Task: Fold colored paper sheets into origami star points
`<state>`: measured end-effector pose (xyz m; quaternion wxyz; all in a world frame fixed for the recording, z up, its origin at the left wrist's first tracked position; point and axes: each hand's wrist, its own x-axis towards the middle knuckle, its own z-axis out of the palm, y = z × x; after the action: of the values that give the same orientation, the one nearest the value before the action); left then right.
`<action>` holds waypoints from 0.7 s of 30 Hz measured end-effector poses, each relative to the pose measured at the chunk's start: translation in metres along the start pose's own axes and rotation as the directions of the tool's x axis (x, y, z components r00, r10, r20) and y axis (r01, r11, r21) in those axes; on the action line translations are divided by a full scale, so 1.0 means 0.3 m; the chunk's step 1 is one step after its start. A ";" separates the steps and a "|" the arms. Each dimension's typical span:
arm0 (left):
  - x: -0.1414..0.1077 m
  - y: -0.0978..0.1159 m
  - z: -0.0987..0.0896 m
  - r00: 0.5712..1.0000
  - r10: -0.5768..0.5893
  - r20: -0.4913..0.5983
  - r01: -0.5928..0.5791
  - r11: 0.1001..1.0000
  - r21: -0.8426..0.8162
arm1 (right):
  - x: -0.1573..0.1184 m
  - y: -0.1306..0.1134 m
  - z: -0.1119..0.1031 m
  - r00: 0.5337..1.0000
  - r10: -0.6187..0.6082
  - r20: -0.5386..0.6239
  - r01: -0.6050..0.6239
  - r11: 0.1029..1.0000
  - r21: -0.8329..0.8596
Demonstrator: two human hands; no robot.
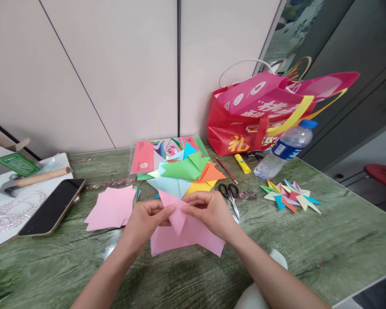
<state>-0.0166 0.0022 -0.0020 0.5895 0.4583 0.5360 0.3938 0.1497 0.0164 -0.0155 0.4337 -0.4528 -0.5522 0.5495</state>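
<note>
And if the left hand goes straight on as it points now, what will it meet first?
The left hand would first push into the folded pink paper it pinches, then probably the right hand; depth is unclear.

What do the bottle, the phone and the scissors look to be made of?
Bottle: clear, glossy, probably plastic; see-through body, shiny highlights, opaque blue cap.
Phone: smooth black face, likely glass, with a gold-toned rim that could be metal or plastic.
Scissors: silvery blades, apparently steel; black handle loops, likely plastic.
</note>
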 end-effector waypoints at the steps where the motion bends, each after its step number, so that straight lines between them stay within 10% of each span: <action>1: 0.001 -0.002 0.001 1.000 0.001 -0.017 -0.002 1.000 -0.003 | 0.000 0.000 0.001 1.000 0.005 0.001 -0.005 1.000 0.002; 8: -0.004 0.011 0.006 0.997 0.026 -0.075 -0.024 0.999 0.024 | -0.002 -0.003 0.002 0.999 0.037 -0.016 -0.037 0.999 0.025; 15: -0.010 -0.001 0.026 0.985 0.009 0.174 -0.001 0.999 -0.047 | 0.005 -0.005 -0.001 0.992 0.064 -0.106 -0.052 0.992 0.114; 21: -0.008 -0.024 0.042 0.990 0.052 0.133 -0.049 0.999 -0.024 | 0.008 0.008 -0.003 0.986 0.113 -0.123 -0.081 0.967 0.241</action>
<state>-0.0046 -0.0035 -0.0080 0.6185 0.4911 0.4795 0.3824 0.1501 0.0189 -0.0179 0.4934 -0.4609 -0.4297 0.5996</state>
